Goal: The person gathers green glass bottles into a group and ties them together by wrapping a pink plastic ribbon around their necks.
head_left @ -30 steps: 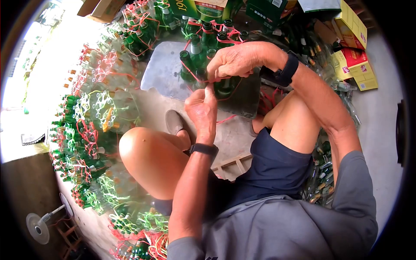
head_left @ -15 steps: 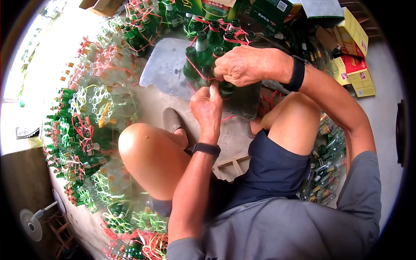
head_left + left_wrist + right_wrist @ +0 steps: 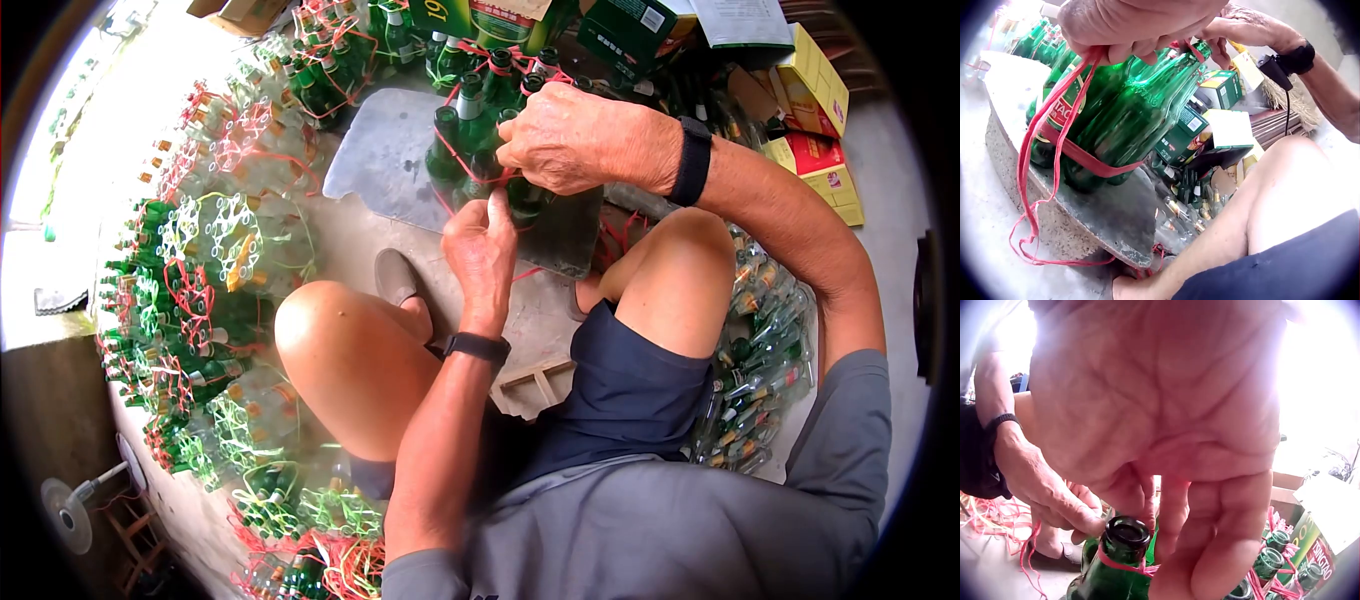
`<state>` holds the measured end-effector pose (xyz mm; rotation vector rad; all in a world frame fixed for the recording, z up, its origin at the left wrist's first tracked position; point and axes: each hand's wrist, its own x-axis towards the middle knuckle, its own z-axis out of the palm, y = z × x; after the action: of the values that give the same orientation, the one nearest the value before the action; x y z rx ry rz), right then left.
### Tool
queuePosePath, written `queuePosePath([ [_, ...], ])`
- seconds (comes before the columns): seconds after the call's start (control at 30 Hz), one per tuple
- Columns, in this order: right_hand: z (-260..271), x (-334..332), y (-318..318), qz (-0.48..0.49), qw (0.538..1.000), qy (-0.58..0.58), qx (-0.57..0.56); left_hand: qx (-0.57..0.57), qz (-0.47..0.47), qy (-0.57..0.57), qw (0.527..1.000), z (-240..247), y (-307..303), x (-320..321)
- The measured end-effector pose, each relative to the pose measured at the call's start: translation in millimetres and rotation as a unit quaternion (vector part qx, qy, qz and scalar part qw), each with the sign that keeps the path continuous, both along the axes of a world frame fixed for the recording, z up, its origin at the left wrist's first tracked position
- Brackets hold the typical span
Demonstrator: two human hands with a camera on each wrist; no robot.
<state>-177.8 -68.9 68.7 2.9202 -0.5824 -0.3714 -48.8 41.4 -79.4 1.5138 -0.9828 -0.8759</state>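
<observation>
On the floor [image 3: 528, 325] to our left, we had ranks of bottles [image 3: 195, 375] massed and strapped in clusters, likely so that they stood together. Before our feet lay the dark slab [image 3: 375, 150], raised on a rough block [image 3: 1069, 234], which seemed to bring our work within reach. We had a group of green bottles [image 3: 1138, 115] upright on it, close together, a flat red band [image 3: 1085, 157] girdling their bodies, probably to keep them from spreading.

Our right hand [image 3: 595, 140] arched over the necks from above, its fingers bent and apparently clamped on the red twine [image 3: 1115, 563], though its fingertips were partly hidden. Our left hand [image 3: 480, 245] came in low at the near side, fingers curled together round the twine, thumb up beside the nearest neck, seemingly to hold tension there. Smallest, we saw that bottle's dark mouth [image 3: 1127, 531], the twine circling just below it, where the lip could stop it slipping off.
</observation>
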Motion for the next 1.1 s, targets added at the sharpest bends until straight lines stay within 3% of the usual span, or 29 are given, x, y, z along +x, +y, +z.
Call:
queuePosePath([
  [0.17,0,-1,-3,0.014,1.000,0.014,-0.004,-0.004,-0.007,0.023,1.000,6,2,-1],
  [0.27,8,-1,-3,0.044,0.998,-0.045,0.009,-0.002,-0.014,0.016,1.000,9,1,0],
  [0.6,29,-6,-22,-0.018,0.999,0.018,0.023,-0.031,-0.033,0.061,0.997,17,4,-1],
  [0.77,35,-20,-26,-0.063,0.994,-0.051,0.072,-0.032,-0.041,0.060,0.997,12,2,-1],
  [1.1,31,-17,-43,-0.105,0.990,-0.054,0.079,-0.038,-0.052,0.091,0.994,23,3,-4],
])
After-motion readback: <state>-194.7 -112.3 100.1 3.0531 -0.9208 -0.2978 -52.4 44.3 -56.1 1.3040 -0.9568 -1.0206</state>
